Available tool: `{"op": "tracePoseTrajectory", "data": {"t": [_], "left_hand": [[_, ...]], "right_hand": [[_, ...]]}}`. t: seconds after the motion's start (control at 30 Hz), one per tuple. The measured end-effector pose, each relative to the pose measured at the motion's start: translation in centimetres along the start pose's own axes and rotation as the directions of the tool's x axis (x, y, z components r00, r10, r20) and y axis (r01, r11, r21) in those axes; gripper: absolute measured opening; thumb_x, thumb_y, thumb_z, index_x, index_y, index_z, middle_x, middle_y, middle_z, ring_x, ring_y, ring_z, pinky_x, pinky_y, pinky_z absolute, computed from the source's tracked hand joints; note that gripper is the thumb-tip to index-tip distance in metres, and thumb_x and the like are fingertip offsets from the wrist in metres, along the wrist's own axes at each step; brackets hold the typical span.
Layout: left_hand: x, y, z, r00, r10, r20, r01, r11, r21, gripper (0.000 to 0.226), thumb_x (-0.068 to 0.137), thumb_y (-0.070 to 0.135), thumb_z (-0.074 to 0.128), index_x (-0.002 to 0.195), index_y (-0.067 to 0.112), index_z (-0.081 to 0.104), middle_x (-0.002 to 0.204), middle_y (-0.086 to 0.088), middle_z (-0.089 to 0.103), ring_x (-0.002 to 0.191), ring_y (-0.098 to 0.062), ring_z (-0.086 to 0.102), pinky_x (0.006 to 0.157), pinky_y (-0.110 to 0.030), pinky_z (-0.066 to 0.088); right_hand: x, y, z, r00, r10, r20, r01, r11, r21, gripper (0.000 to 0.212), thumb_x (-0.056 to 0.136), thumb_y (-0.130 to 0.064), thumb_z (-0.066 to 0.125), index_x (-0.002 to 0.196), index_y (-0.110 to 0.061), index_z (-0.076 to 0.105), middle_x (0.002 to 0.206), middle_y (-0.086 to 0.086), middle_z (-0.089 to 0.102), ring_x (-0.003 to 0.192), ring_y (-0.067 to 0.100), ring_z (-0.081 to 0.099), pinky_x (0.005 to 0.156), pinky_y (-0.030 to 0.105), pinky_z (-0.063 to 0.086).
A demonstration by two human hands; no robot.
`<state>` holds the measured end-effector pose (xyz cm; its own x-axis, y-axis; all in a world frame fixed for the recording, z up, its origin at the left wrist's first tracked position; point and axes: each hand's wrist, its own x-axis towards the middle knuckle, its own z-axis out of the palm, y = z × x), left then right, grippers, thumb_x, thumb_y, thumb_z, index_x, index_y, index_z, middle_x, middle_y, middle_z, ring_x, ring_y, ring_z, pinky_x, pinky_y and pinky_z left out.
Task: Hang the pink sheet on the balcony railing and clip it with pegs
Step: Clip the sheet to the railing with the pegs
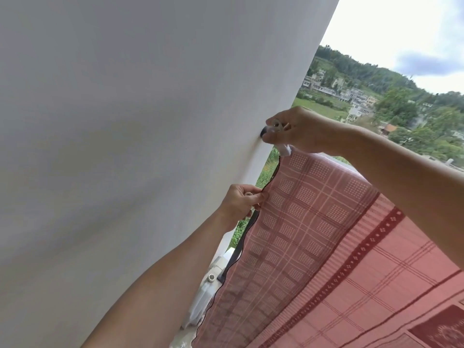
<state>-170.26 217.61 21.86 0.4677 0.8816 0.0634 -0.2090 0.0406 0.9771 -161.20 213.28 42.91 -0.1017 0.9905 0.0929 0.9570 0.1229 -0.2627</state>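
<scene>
At the railing's wall end, pink sheet (313, 222) is draped over the rail. Right hand (298, 129) is clamped on a white peg (278, 136) at the top corner; left hand (241, 204) pinches sheet edge w/ another peg. Clipping step; next, prob. seat peg squarely over rail.

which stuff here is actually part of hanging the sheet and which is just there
Part of the job:
- pink sheet, draped over the railing
- white peg in right hand, at the sheet's top corner
- left hand pinching the sheet's edge

Just there:
- white wall
- white objects below the left hand
</scene>
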Motion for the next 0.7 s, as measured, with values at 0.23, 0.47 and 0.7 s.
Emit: {"op": "tracePoseTrajectory", "data": {"t": [0.23, 0.47, 0.7], "left_hand": [[-0.4, 0.1, -0.3, 0.998, 0.050, -0.047, -0.050, 0.999, 0.001, 0.016, 0.084, 0.013, 0.074, 0.093, -0.001, 0.073, 0.058, 0.002, 0.063, 0.040, -0.004, 0.049, 0.036, -0.018, 0.033], [-0.6, 0.3, -0.6, 0.992, 0.112, -0.061, -0.114, 0.993, -0.024, 0.018, 0.082, 0.001, 0.073, 0.095, -0.011, 0.071, 0.052, 0.008, 0.063, 0.044, 0.000, 0.052, 0.040, -0.010, 0.037], [-0.5, 0.6, -0.7, 0.989, 0.127, -0.078, -0.126, 0.992, 0.008, 0.021, 0.082, 0.002, 0.074, 0.097, -0.012, 0.071, 0.062, -0.007, 0.062, 0.043, -0.001, 0.052, 0.040, -0.011, 0.037]], "right_hand": [[1.3, -0.2, 2.7, 0.999, 0.039, 0.014, -0.039, 0.998, -0.044, 0.025, 0.062, -0.024, 0.092, 0.079, -0.017, 0.076, 0.078, 0.005, 0.073, 0.068, 0.018, 0.068, 0.061, 0.034, 0.059], [2.1, 0.7, 3.7, 0.997, 0.076, -0.031, -0.081, 0.972, -0.220, 0.020, 0.062, -0.033, 0.090, 0.063, -0.022, 0.073, 0.060, -0.007, 0.067, 0.049, 0.000, 0.054, 0.044, 0.015, 0.035], [2.1, 1.4, 3.9, 0.989, 0.120, 0.090, -0.093, 0.962, -0.258, 0.020, 0.062, -0.031, 0.091, 0.067, -0.018, 0.075, 0.069, 0.001, 0.074, 0.057, -0.003, 0.064, 0.066, 0.031, 0.060]]}}
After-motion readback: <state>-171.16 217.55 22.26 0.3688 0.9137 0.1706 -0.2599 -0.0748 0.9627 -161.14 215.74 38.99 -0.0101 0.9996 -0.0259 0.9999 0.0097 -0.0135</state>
